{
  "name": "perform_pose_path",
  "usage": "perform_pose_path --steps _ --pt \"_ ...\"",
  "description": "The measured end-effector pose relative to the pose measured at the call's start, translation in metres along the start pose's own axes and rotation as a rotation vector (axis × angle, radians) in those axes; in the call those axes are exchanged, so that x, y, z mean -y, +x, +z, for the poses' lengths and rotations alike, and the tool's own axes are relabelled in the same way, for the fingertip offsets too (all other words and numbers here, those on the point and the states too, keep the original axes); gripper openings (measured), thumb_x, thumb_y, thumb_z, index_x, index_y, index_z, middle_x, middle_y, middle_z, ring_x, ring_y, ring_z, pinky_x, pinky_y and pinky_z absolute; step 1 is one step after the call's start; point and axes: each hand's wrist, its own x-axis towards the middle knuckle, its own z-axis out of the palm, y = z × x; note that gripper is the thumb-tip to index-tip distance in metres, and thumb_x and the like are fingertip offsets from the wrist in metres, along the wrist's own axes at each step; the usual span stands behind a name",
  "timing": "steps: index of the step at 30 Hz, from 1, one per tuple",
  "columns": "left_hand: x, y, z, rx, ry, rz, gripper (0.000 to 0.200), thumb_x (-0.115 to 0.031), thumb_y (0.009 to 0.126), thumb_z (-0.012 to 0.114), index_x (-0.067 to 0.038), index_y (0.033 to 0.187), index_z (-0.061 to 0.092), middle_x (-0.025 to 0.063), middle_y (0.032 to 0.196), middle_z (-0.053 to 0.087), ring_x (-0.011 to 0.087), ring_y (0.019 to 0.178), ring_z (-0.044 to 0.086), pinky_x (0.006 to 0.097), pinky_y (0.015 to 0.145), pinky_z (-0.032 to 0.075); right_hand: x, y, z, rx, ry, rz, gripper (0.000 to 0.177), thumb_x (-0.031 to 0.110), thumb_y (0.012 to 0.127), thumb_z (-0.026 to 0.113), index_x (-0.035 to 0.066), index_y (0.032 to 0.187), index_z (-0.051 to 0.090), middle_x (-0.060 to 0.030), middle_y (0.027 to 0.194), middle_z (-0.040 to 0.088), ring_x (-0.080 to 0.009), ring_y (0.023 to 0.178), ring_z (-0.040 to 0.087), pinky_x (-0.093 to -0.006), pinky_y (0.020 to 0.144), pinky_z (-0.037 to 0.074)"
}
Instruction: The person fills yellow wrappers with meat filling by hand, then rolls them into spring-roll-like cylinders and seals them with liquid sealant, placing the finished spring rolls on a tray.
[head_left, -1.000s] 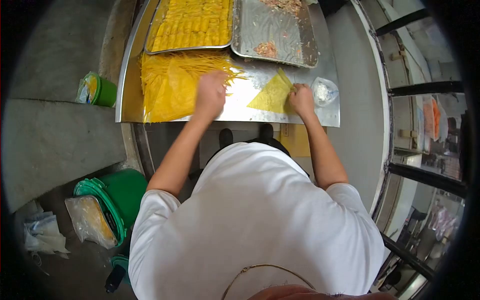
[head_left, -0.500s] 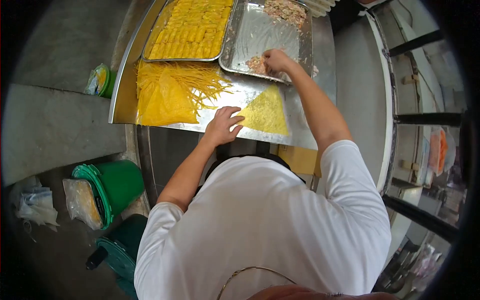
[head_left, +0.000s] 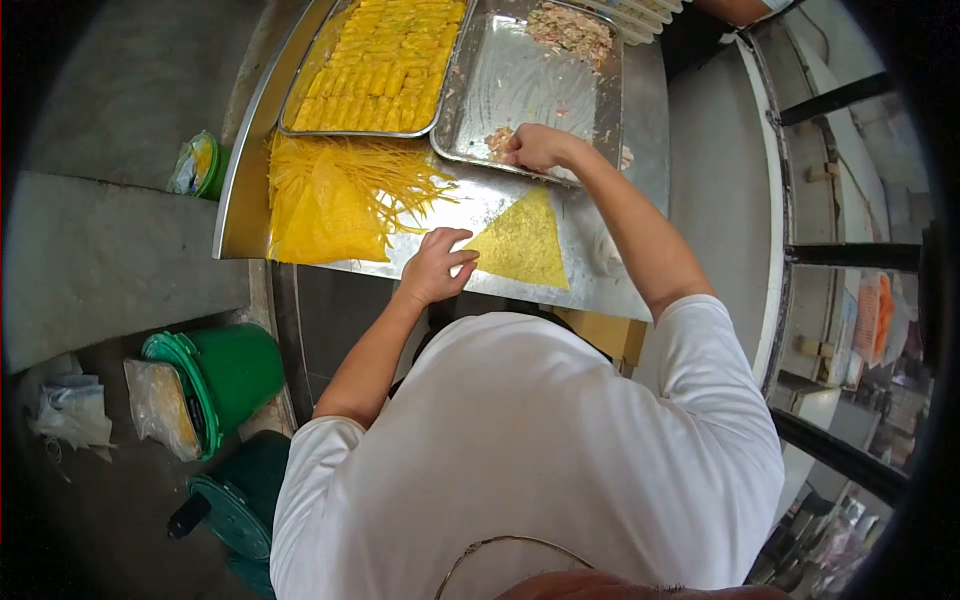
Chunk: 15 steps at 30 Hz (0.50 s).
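A thin yellow triangular sheet (head_left: 525, 240) lies on the metal table (head_left: 590, 290). At its left corner is my left hand (head_left: 437, 268), thumb and fingers apart, fingertips at the sheet's edge. My right hand (head_left: 543, 148) is in the near part of a metal tray (head_left: 505, 90), fingers closed together on pinkish filling (head_left: 499, 144); how much they hold is hidden. More filling (head_left: 572, 35) is heaped at that tray's far end. Left of it, a second tray holds rows of yellow rolls (head_left: 375, 75). Below those rolls lies a stack of yellow sheets (head_left: 325, 210) with shredded strips.
Green lidded buckets (head_left: 235, 375) stand on the floor at the left, with plastic bags (head_left: 72, 410) beside them. A ridged pale tray (head_left: 635, 15) is at the top, near another person's arm (head_left: 735, 10). Black bars (head_left: 855, 257) line the right side.
My right hand has moved slightly left within the tray, by the near filling. My left hand stays beside the sheet's left corner. More of the other person's arm shows at the top.
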Motion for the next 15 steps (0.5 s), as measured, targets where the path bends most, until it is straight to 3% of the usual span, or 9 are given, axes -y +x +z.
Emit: perform_pose_path --steps 1,2,5,7,8,9,11,15 --pt "0.001 0.000 0.000 -0.003 -0.005 0.003 0.015 -0.013 0.084 0.081 -0.012 0.098 0.082 0.0110 0.127 0.069 0.0335 0.116 0.063 0.0453 0.101 0.052 0.006 -0.002 -0.001 -0.001 -0.025 0.007 0.026 0.016 0.086 0.070 -0.005 0.100 0.079 -0.0220 0.086 0.077 -0.0348 0.081 0.073 -0.0457 0.077 0.056" --pt "0.002 0.001 0.001 -0.008 -0.009 0.005 0.015 -0.013 0.084 0.081 -0.012 0.098 0.082 0.0110 0.127 0.069 0.0333 0.116 0.063 0.0455 0.101 0.052 0.009 -0.005 -0.006 -0.003 -0.029 0.012 0.026 0.016 0.086 0.070 -0.005 0.100 0.079 -0.0220 0.086 0.077 -0.0348 0.081 0.073 -0.0457 0.077 0.056" --pt "0.004 -0.001 0.002 -0.014 -0.009 0.015 0.015 -0.014 0.084 0.081 -0.013 0.098 0.082 0.0108 0.127 0.069 0.0333 0.116 0.063 0.0456 0.101 0.052 0.026 -0.012 -0.019 0.049 0.004 -0.025 0.023 0.013 0.086 0.070 -0.002 0.099 0.080 -0.0176 0.082 0.076 -0.0290 0.077 0.071 -0.0438 0.074 0.056" --pt "0.006 -0.001 0.001 -0.011 -0.011 0.017 0.014 -0.014 0.084 0.081 -0.013 0.098 0.082 0.0108 0.127 0.069 0.0333 0.116 0.063 0.0455 0.102 0.052 0.023 -0.017 -0.030 0.058 0.074 -0.054 0.015 0.015 0.094 0.073 0.001 0.097 0.080 -0.0057 0.074 0.071 -0.0155 0.069 0.065 -0.0367 0.064 0.052" --pt "0.006 -0.001 0.002 -0.006 -0.012 0.017 0.014 -0.015 0.085 0.080 -0.013 0.098 0.082 0.0108 0.127 0.069 0.0333 0.117 0.063 0.0453 0.102 0.052 0.019 -0.021 -0.035 0.101 0.328 -0.050 0.015 0.008 0.094 0.069 -0.001 0.101 0.079 -0.0032 0.080 0.073 -0.0144 0.072 0.066 -0.0324 0.067 0.052" --pt "0.007 -0.002 0.003 -0.009 -0.014 0.015 0.014 -0.015 0.085 0.080 -0.013 0.098 0.082 0.0108 0.127 0.069 0.0333 0.117 0.063 0.0453 0.102 0.052 0.019 -0.030 -0.038 0.103 0.325 -0.049 0.015 0.008 0.094 0.069 -0.001 0.101 0.079 -0.0032 0.080 0.073 -0.0144 0.072 0.066 -0.0324 0.067 0.052" --pt "0.010 -0.005 0.006 -0.014 -0.039 0.008 0.016 -0.017 0.086 0.080 -0.012 0.101 0.081 0.0109 0.127 0.069 0.0334 0.117 0.063 0.0454 0.103 0.052 0.022 -0.051 -0.038 0.058 0.705 -0.090 0.017 0.004 0.097 0.066 -0.003 0.107 0.078 -0.0020 0.089 0.074 -0.0118 0.077 0.065 -0.0296 0.073 0.053" --pt "0.014 -0.005 0.010 -0.030 -0.020 0.013 0.022 -0.018 0.087 0.081 -0.009 0.106 0.077 0.0108 0.127 0.070 0.0333 0.117 0.063 0.0455 0.102 0.052 0.000 -0.077 0.009 0.131 0.904 -0.110 0.016 0.004 0.099 0.066 0.000 0.109 0.078 -0.0015 0.093 0.073 -0.0099 0.080 0.065 -0.0292 0.078 0.053"
